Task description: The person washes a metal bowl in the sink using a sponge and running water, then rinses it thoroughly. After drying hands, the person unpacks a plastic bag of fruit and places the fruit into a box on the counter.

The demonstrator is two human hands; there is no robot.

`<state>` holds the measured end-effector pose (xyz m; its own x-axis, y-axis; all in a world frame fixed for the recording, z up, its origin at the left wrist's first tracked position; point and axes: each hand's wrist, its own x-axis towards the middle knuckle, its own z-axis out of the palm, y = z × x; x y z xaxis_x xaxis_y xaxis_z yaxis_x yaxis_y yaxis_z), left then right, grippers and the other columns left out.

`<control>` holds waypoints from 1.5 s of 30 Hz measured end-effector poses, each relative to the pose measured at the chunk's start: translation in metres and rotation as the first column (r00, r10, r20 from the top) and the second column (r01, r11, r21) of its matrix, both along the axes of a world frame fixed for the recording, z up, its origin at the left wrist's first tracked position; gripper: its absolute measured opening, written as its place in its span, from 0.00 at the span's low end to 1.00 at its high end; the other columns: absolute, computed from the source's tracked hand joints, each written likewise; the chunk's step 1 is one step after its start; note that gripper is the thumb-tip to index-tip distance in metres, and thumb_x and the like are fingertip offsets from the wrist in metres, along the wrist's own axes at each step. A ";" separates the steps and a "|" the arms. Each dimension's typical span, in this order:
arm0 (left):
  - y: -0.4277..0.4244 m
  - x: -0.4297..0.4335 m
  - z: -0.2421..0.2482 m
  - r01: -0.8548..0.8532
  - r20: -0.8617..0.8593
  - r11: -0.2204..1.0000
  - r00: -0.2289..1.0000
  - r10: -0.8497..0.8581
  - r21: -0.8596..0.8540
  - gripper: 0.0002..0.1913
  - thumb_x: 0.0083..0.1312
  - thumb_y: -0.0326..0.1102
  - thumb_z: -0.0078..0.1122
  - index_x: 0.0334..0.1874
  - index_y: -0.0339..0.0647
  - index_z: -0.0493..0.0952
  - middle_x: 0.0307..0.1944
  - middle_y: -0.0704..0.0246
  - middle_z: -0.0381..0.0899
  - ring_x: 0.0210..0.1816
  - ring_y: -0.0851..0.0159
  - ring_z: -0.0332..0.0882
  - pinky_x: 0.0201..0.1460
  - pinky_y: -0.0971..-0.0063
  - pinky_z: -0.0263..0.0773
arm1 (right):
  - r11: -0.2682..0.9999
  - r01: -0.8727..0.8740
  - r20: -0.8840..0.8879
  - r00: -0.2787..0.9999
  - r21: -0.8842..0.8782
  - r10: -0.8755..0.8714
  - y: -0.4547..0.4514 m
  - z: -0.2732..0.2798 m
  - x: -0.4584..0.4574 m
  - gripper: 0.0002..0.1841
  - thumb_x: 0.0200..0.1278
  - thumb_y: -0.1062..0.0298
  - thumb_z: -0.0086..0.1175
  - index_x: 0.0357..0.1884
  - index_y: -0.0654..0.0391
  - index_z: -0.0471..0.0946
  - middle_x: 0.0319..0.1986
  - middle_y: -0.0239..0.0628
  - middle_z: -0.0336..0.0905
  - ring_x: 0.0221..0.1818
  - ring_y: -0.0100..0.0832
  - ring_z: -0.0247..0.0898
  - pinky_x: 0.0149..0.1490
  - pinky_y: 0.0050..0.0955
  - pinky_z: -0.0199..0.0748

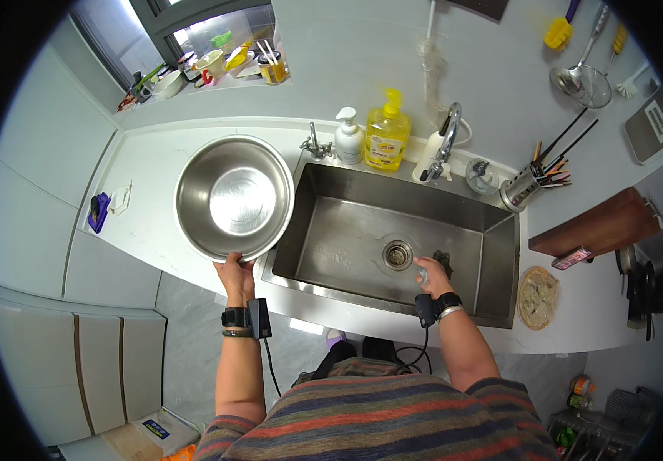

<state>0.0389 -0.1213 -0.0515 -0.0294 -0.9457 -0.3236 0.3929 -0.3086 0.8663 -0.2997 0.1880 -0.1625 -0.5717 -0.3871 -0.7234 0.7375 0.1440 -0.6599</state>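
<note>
My left hand (234, 280) grips the near rim of a round stainless steel basin (196, 199), fingertips over its edge. The basin holds nothing visible and is over the white counter, its right side next to the sink's left edge. My right hand (436, 278) is in the stainless steel sink (343, 230), just right of the drain strainer (397, 255). Between its fingers is a small pale, translucent thing (422, 276), too small to name. Beside that hand, partly behind it, a dark clump (443, 260) lies on the sink floor.
Behind the sink stand a white pump bottle (348, 138), a yellow dish soap bottle (387, 138), a chrome faucet (449, 135) and a chopstick holder (521, 187). On the right are a wooden cutting board (602, 222) and a round bag-like thing (539, 298). A purple item (99, 212) lies left.
</note>
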 end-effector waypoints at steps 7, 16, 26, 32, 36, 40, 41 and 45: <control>-0.053 0.006 -0.048 0.043 -0.092 0.993 0.995 -0.033 0.113 0.27 0.57 0.15 0.48 0.59 0.43 0.58 0.47 0.61 0.68 0.39 0.59 0.76 0.36 0.59 0.86 | 0.995 -0.097 -0.035 0.995 0.039 0.099 -0.004 0.012 0.004 0.36 0.59 0.75 0.57 0.70 0.54 0.59 0.48 0.47 0.72 0.33 0.34 0.72 0.26 0.28 0.67; -0.037 0.001 -0.037 0.189 -0.221 0.976 0.962 -0.161 0.108 0.39 0.67 0.41 0.61 0.71 0.44 0.44 0.64 0.53 0.53 0.57 0.45 0.71 0.48 0.53 0.84 | 0.963 0.206 0.210 0.963 -0.174 -0.168 -0.022 0.028 0.009 0.20 0.69 0.73 0.51 0.62 0.55 0.65 0.33 0.40 0.74 0.27 0.27 0.71 0.20 0.20 0.64; 0.088 -0.018 0.008 0.526 0.050 0.822 0.835 -0.548 0.220 0.34 0.70 0.34 0.54 0.75 0.46 0.48 0.65 0.57 0.64 0.55 0.57 0.77 0.48 0.66 0.81 | 0.992 -0.013 -0.040 0.999 -0.122 0.008 -0.046 0.076 0.005 0.21 0.69 0.43 0.50 0.28 0.49 0.65 0.15 0.26 0.62 0.10 0.19 0.51 0.13 0.19 0.47; 0.113 -0.033 0.014 0.669 0.179 0.713 0.691 -0.701 0.208 0.28 0.72 0.33 0.51 0.73 0.46 0.56 0.63 0.60 0.68 0.51 0.63 0.78 0.43 0.73 0.79 | 0.997 0.042 -0.159 0.986 -0.072 -0.053 -0.054 0.102 -0.002 0.23 0.70 0.42 0.48 0.24 0.48 0.63 0.14 0.26 0.62 0.08 0.19 0.50 0.12 0.20 0.44; 0.119 -0.037 0.011 0.711 0.168 0.670 0.648 -0.742 0.215 0.26 0.72 0.32 0.51 0.71 0.43 0.60 0.59 0.61 0.71 0.49 0.65 0.79 0.43 0.74 0.79 | 0.995 0.031 -0.210 0.976 -0.094 -0.051 -0.053 0.109 -0.006 0.23 0.69 0.42 0.48 0.22 0.48 0.62 0.13 0.25 0.59 0.09 0.21 0.48 0.14 0.23 0.42; 0.119 -0.039 0.010 0.753 0.185 0.624 0.596 -0.781 0.208 0.25 0.72 0.32 0.50 0.71 0.44 0.60 0.60 0.62 0.71 0.49 0.66 0.79 0.42 0.74 0.79 | 0.993 0.017 -0.253 0.966 -0.116 -0.046 -0.053 0.115 -0.008 0.23 0.70 0.44 0.48 0.22 0.48 0.62 0.13 0.25 0.58 0.09 0.20 0.48 0.14 0.23 0.42; 0.118 -0.040 0.011 0.756 0.189 0.620 0.590 -0.785 0.210 0.25 0.72 0.31 0.49 0.71 0.44 0.61 0.60 0.63 0.71 0.49 0.66 0.79 0.42 0.74 0.79 | 0.992 0.019 -0.250 0.967 -0.123 -0.049 -0.053 0.117 -0.009 0.23 0.70 0.44 0.48 0.22 0.48 0.62 0.13 0.25 0.58 0.09 0.20 0.48 0.13 0.23 0.42; 0.117 -0.043 0.013 0.768 0.212 0.603 0.566 -0.797 0.216 0.25 0.72 0.31 0.49 0.71 0.45 0.61 0.60 0.64 0.72 0.50 0.66 0.79 0.43 0.74 0.78 | 0.989 0.048 -0.275 0.958 -0.139 -0.085 -0.052 0.119 -0.009 0.22 0.70 0.45 0.48 0.22 0.48 0.62 0.13 0.25 0.59 0.08 0.21 0.48 0.13 0.23 0.43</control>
